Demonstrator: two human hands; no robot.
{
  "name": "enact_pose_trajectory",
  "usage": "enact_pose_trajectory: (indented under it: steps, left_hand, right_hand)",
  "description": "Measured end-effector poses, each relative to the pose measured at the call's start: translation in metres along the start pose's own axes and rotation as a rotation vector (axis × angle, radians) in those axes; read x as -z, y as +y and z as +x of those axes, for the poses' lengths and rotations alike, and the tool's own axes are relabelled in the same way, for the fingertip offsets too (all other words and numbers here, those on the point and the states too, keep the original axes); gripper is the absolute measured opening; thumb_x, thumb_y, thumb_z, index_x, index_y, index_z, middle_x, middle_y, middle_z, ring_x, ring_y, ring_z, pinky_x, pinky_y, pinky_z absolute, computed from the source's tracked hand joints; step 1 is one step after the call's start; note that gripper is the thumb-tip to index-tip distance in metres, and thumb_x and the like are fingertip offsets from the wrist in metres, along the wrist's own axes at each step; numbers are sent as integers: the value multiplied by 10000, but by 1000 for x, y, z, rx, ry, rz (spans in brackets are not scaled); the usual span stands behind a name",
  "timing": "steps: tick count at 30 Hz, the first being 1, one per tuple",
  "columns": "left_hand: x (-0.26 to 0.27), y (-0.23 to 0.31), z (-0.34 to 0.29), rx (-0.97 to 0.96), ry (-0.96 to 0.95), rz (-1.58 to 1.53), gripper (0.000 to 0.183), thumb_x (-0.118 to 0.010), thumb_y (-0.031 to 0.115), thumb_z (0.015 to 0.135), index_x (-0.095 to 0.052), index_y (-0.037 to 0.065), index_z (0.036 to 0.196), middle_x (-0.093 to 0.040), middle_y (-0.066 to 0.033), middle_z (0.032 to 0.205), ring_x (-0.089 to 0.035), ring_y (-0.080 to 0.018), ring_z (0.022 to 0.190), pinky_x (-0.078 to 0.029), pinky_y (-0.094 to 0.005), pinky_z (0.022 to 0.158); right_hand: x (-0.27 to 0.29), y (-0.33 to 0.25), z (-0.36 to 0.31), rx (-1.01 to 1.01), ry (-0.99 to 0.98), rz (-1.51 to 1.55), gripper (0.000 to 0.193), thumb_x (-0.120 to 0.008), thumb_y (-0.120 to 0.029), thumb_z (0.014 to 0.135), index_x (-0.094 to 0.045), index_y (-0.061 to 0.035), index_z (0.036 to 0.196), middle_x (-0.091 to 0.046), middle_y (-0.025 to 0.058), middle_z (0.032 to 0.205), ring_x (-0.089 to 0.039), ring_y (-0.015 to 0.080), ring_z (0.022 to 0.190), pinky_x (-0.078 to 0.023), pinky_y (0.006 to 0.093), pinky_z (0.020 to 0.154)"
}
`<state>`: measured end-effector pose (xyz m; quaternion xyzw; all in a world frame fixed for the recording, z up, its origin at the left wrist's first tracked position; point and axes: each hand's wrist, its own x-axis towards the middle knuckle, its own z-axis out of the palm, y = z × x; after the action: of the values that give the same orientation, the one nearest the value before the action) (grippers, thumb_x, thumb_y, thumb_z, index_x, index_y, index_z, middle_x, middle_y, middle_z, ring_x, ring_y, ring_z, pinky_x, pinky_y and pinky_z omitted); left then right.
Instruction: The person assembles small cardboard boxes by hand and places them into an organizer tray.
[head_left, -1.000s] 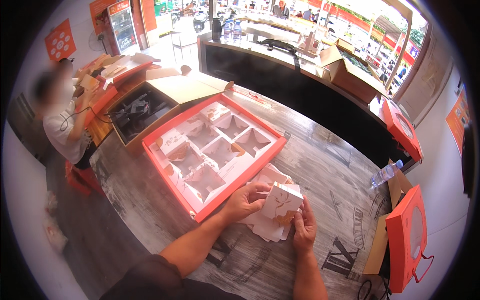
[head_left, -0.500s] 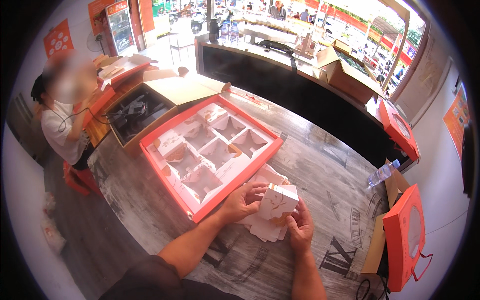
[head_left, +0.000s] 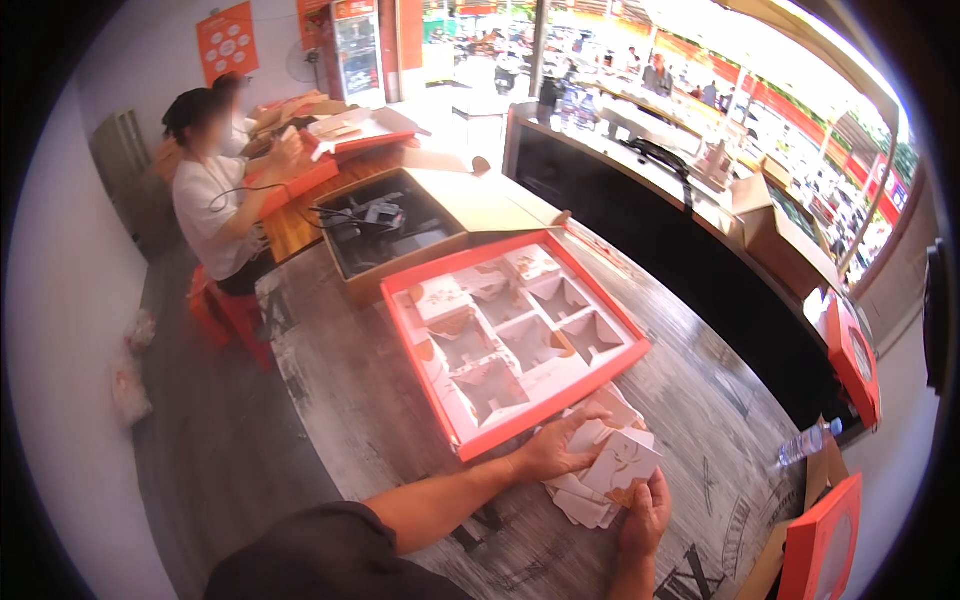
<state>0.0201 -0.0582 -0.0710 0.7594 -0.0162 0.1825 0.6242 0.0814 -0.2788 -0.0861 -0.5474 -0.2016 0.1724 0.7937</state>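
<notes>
Since half a second ago, the view has been swung leftward, so the table [head_left: 700, 420] is now seen farther right. One small white carton [head_left: 628, 463] is gripped at its left edge by the left hand [head_left: 555, 448] and at its lower right by the right hand [head_left: 647, 512], over loose white cardboard pieces [head_left: 580, 505], near the red box [head_left: 555, 402].

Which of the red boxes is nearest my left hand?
The large open red box with white compartments, right beside your left hand. The windowed boxes are farther off to the right; others sit on the back table.
</notes>
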Motion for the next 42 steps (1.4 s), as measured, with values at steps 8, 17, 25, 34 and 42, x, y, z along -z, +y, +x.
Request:
enact_pose_trajectory:
  steps: [8,17,25,34,42]
  left_hand:
    - [-2,-27,2,76,10,-251,490,-817,234,821,-566,87,1216,-567,-37,1230,-494,-144,1201,-378,-317,1046]
    - [-6,-25,1,86,34,-240,343,-712,297,920,-630,64,1159,-617,-42,1152,-542,-138,1131,-418,-298,1003]
    - [-11,-34,2,95,-22,-394,307,-635,316,972,-638,57,1138,-626,-36,1128,-549,-111,1099,-440,-282,965]
    - [-7,-20,2,33,135,-181,410,-703,389,912,-628,58,1142,-628,-51,1128,-548,-130,1109,-436,-304,975]
    - [-8,-22,1,172,117,-274,347,-671,399,938,-654,52,930,-646,2,878,-573,-64,844,-475,-244,747]
  right_hand:
    - [15,2,0,-136,-96,44,576,-663,-188,894,-455,84,1358,-585,154,1288,-572,220,1170,-424,348,1035]
    - [6,-13,1,-124,-104,55,614,-674,-107,824,-422,60,1359,-576,143,1273,-562,235,1187,-422,368,1050]
    - [5,-13,0,-109,-93,70,620,-710,-97,800,-408,47,1322,-579,141,1249,-575,229,1159,-440,358,1033]
    - [20,-6,0,-31,62,-99,543,-830,-231,784,-518,-21,1177,-603,63,1113,-585,154,1005,-485,307,886]
    - [28,-1,-1,51,167,70,588,-779,-280,837,-473,7,1249,-584,83,1150,-580,203,1059,-475,352,931]
